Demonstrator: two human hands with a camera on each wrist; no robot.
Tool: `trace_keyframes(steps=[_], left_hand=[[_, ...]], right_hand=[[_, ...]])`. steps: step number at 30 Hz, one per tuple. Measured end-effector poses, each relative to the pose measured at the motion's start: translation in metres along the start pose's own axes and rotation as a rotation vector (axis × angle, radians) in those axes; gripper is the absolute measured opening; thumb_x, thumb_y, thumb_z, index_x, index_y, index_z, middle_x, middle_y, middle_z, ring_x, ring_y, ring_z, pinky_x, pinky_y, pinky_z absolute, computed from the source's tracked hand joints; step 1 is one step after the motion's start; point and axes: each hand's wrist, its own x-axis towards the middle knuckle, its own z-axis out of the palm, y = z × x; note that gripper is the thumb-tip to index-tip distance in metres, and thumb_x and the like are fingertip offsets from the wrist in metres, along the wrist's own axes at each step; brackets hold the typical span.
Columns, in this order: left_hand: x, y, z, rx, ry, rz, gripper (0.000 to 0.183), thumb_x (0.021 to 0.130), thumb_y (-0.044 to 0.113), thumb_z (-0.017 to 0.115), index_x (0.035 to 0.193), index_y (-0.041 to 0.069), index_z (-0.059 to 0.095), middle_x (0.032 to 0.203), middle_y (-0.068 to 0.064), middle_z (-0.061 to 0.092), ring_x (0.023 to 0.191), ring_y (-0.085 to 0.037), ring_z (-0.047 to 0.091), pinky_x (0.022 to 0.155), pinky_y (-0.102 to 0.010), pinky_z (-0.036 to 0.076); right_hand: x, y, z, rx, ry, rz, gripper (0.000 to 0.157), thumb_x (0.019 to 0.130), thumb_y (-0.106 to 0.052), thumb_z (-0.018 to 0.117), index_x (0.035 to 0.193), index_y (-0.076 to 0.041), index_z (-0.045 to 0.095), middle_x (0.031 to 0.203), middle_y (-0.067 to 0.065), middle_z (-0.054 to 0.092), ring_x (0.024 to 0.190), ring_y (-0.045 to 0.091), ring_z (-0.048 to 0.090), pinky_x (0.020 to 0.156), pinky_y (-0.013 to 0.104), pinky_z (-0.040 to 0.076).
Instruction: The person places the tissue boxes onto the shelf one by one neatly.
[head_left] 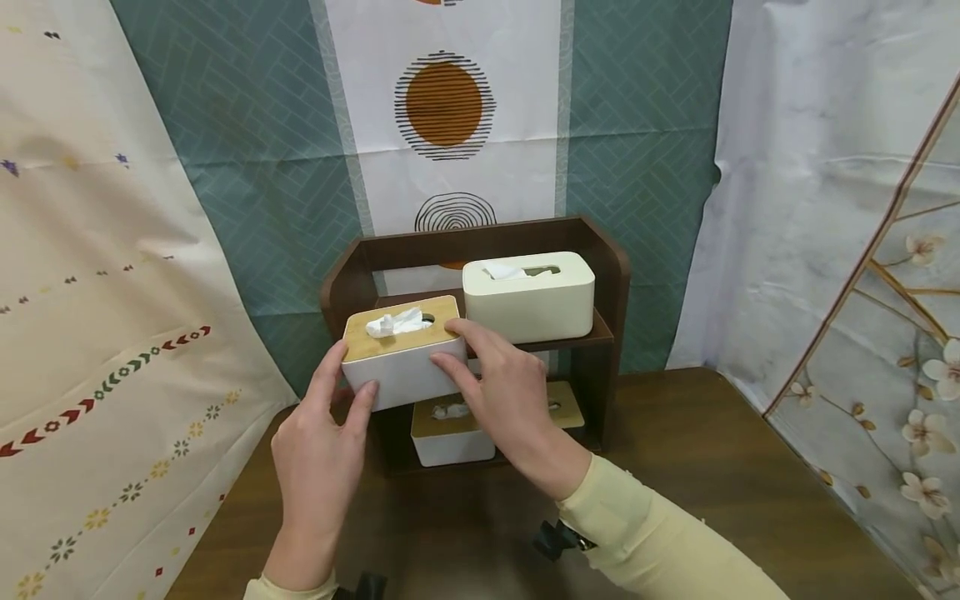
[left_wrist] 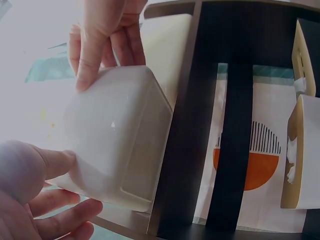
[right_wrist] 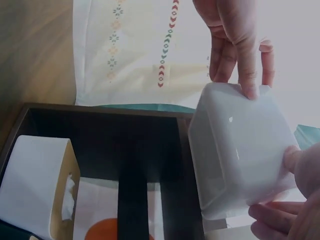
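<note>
Both hands hold a white tissue box (head_left: 408, 377) with a light wooden lid and a white tissue poking from its slot. My left hand (head_left: 318, 454) grips the left end, thumb against the front wall. At the other end, my right hand (head_left: 510, 392) has its thumb on the front and fingers at the lid's corner. The box is slightly tilted, at the left part of the upper shelf. In the left wrist view the underside of the tissue box (left_wrist: 137, 150) shows its recessed base. Beside it on the upper shelf stands a cream tissue box (head_left: 528, 312).
A dark brown two-tier shelf (head_left: 618, 333) stands on the wooden table (head_left: 675, 467). On its lower tier are a white box with a wooden lid (head_left: 453, 448) and another wooden-lidded box (head_left: 567, 407), partly behind the right arm. Patterned cloths (head_left: 645, 167) hang around.
</note>
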Motion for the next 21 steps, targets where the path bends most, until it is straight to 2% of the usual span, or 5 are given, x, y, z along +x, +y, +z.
trace_keyframes(steps=[3, 7, 10, 15, 21], left_hand=[[0.006, -0.002, 0.004, -0.017, -0.003, -0.019, 0.065, 0.098, 0.015, 0.088, 0.158, 0.019, 0.062, 0.111, -0.017, 0.082, 0.091, -0.038, 0.078, 0.07, -0.056, 0.051], [0.014, -0.004, 0.013, -0.037, -0.033, -0.059, 0.067, 0.1, 0.016, 0.086, 0.161, 0.018, 0.059, 0.12, -0.017, 0.08, 0.097, -0.037, 0.078, 0.071, -0.053, 0.054], [0.019, -0.007, 0.019, -0.053, -0.047, -0.073, 0.068, 0.1, 0.016, 0.085, 0.162, 0.018, 0.057, 0.122, -0.017, 0.08, 0.098, -0.037, 0.077, 0.073, -0.052, 0.053], [0.027, -0.011, 0.028, -0.05, -0.047, -0.077, 0.069, 0.1, 0.017, 0.085, 0.163, 0.018, 0.056, 0.12, -0.018, 0.079, 0.1, -0.038, 0.075, 0.074, -0.054, 0.052], [0.033, -0.012, 0.035, -0.029, -0.057, -0.072, 0.068, 0.102, 0.02, 0.083, 0.164, 0.018, 0.054, 0.127, -0.02, 0.077, 0.107, -0.04, 0.075, 0.078, -0.059, 0.054]], right_hand=[[0.005, 0.0, 0.002, -0.003, 0.0, -0.001, 0.043, 0.101, -0.035, 0.083, 0.137, -0.014, 0.074, 0.121, 0.001, 0.081, 0.1, 0.014, 0.079, 0.067, 0.032, 0.059], [0.007, 0.001, 0.005, -0.001, -0.02, 0.02, 0.048, 0.103, -0.03, 0.082, 0.145, -0.012, 0.069, 0.133, 0.004, 0.079, 0.109, 0.018, 0.079, 0.074, 0.038, 0.063], [0.007, 0.002, 0.009, 0.001, -0.042, 0.053, 0.051, 0.103, -0.027, 0.082, 0.148, -0.01, 0.064, 0.129, 0.007, 0.079, 0.107, 0.02, 0.079, 0.074, 0.04, 0.063], [0.007, 0.006, 0.014, 0.002, -0.055, 0.078, 0.049, 0.103, -0.024, 0.083, 0.143, -0.008, 0.06, 0.116, 0.009, 0.076, 0.099, 0.022, 0.077, 0.071, 0.041, 0.063], [0.008, 0.012, 0.019, -0.02, -0.039, 0.048, 0.049, 0.103, -0.019, 0.082, 0.145, -0.008, 0.059, 0.132, 0.011, 0.066, 0.101, 0.022, 0.076, 0.07, 0.039, 0.063]])
